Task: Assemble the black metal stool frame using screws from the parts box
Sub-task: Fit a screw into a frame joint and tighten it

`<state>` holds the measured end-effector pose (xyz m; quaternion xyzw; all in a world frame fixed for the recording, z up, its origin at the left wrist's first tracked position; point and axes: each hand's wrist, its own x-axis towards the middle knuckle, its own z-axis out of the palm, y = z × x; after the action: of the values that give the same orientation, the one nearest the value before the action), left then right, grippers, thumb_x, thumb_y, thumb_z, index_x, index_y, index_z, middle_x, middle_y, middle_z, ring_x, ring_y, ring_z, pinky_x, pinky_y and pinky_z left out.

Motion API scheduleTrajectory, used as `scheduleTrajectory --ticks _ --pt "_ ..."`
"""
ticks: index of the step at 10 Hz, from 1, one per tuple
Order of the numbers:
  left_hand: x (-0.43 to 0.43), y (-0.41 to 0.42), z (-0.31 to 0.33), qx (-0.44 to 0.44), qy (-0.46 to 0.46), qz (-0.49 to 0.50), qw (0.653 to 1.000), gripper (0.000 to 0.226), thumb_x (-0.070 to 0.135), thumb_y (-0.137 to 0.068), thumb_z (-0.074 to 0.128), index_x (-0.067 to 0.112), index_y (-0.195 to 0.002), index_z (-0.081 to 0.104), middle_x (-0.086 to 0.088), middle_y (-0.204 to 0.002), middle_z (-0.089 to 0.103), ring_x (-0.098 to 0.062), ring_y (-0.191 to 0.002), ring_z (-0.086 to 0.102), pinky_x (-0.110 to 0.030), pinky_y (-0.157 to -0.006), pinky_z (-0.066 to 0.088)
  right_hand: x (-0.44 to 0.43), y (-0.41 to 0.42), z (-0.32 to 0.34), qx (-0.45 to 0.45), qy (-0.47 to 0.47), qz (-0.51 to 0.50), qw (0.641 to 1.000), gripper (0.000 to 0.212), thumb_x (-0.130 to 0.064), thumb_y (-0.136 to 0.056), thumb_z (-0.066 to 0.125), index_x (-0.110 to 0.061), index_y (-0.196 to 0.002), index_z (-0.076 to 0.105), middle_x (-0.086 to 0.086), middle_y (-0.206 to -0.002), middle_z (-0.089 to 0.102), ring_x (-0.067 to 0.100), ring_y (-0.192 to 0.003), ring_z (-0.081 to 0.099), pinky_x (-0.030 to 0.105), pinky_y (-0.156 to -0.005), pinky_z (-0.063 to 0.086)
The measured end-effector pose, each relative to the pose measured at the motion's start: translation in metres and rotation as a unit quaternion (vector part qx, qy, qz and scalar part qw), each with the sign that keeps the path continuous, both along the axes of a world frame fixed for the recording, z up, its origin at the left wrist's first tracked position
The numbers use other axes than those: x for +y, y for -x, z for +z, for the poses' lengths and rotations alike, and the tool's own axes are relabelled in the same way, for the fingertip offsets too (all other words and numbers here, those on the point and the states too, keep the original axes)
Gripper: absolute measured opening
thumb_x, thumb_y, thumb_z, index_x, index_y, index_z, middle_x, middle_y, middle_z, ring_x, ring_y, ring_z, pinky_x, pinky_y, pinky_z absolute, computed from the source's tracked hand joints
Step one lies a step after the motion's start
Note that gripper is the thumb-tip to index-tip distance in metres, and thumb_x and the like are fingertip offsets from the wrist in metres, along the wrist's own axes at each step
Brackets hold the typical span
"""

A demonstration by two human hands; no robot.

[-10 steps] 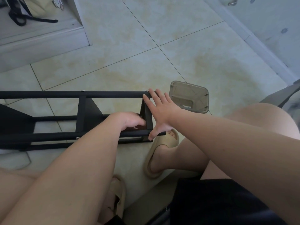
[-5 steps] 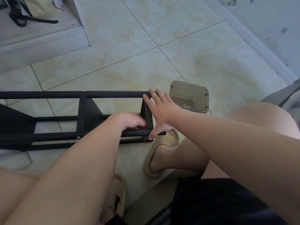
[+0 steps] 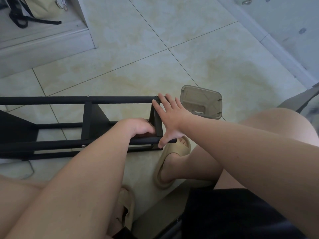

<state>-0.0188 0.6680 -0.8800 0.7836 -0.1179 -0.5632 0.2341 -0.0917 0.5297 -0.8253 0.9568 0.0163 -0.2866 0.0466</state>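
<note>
The black stool frame (image 3: 86, 100) is laid on its side on the tiled floor (image 3: 138, 57) and is judged largely assembled, screw heads (image 3: 83, 146) being seen in its rails, with the end joint apparently left to do. That end is braced by the right hand (image 3: 170, 118), its grip spread flat, while the left hand (image 3: 138, 128) is curled inside the frame, and whether anything is pinched cannot be told. The parts box (image 3: 201, 104) is set just beyond the right hand; no writing can be read.
</note>
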Motion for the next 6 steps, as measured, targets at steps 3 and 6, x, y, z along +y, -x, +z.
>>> scheduleTrajectory --ticks 3,6 --pt "0.0007 -0.0007 -0.0046 0.019 0.003 0.013 1.0 0.025 0.031 -0.083 0.07 0.015 -0.102 0.076 -0.002 -0.104 0.075 -0.026 -0.107 0.065 -0.042 -0.106 0.044 -0.0003 -0.0001 -0.0005 -0.001 -0.002 -0.002 1.0 0.161 -0.088 -0.05 0.072 -0.013 -0.158 -0.021 0.018 -0.164 -0.025 0.04 -0.151 -0.022 0.056 -0.124 -0.003" --pt "0.002 -0.001 -0.003 0.04 0.011 0.039 0.998 0.015 0.012 -0.083 0.065 0.011 -0.093 0.076 -0.007 -0.096 0.074 -0.027 -0.093 0.059 -0.038 -0.095 0.045 -0.0005 -0.0001 -0.0007 -0.001 -0.002 -0.001 1.0 0.161 -0.088 -0.051 0.072 -0.013 -0.158 -0.021 0.018 -0.164 -0.025 0.04 -0.151 -0.022 0.056 -0.124 -0.002"
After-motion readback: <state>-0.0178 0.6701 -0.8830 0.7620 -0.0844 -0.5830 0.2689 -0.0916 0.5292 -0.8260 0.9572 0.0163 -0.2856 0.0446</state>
